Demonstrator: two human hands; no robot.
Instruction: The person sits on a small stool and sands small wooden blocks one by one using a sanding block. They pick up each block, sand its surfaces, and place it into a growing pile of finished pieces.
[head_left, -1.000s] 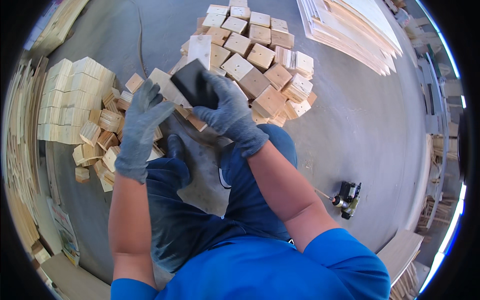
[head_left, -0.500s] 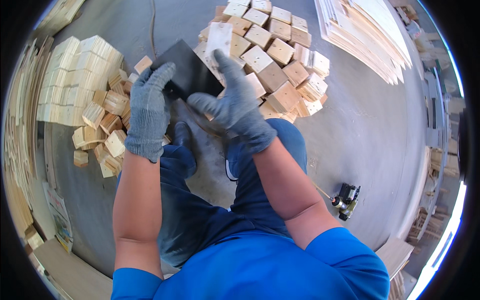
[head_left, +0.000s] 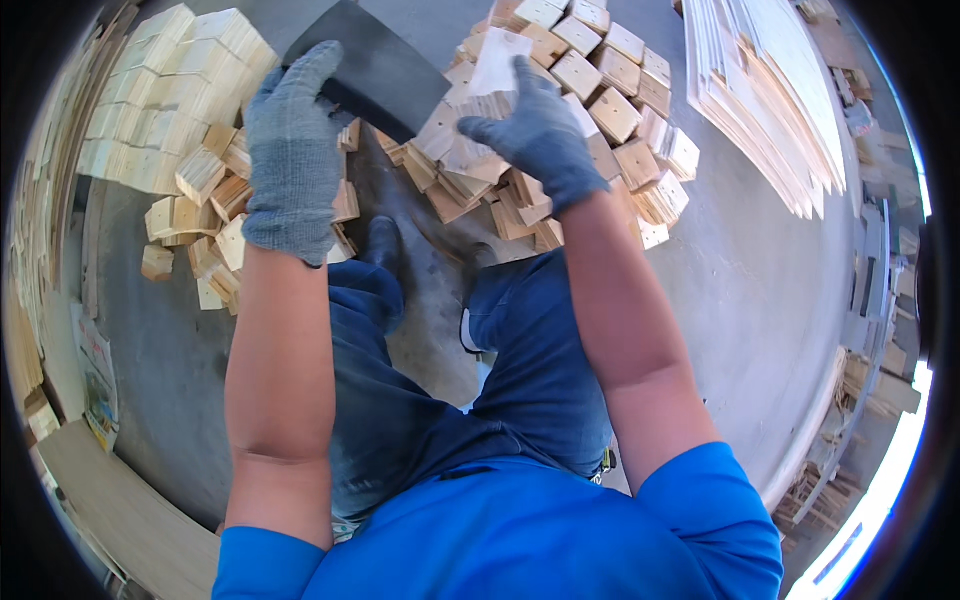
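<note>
My left hand (head_left: 295, 150), in a grey knit glove, grips the left end of a dark rectangular slab (head_left: 375, 65) with a smooth black face. The slab is held up above the floor, tilted down toward the right. My right hand (head_left: 545, 130), in a matching glove, is off the slab's right end with thumb and fingers spread. Behind it lies a heap of wooden blocks (head_left: 577, 77), many with small dark dots on their faces. One pale block (head_left: 498, 60) shows between the slab and my right fingers; whether the fingertips touch it I cannot tell.
At the left rises a neat stack of pale blocks (head_left: 165, 95), with loose blocks (head_left: 200, 175) tumbled beside it. Thin wooden sheets (head_left: 765, 90) lie at the far right. Long strips line the left edge, and a board (head_left: 125, 510) lies at the lower left.
Both hands have moved farther forward with the slab. My right hand has drawn away from the slab toward the right. The nail gun seen at the right is now mostly hidden behind my right arm.
</note>
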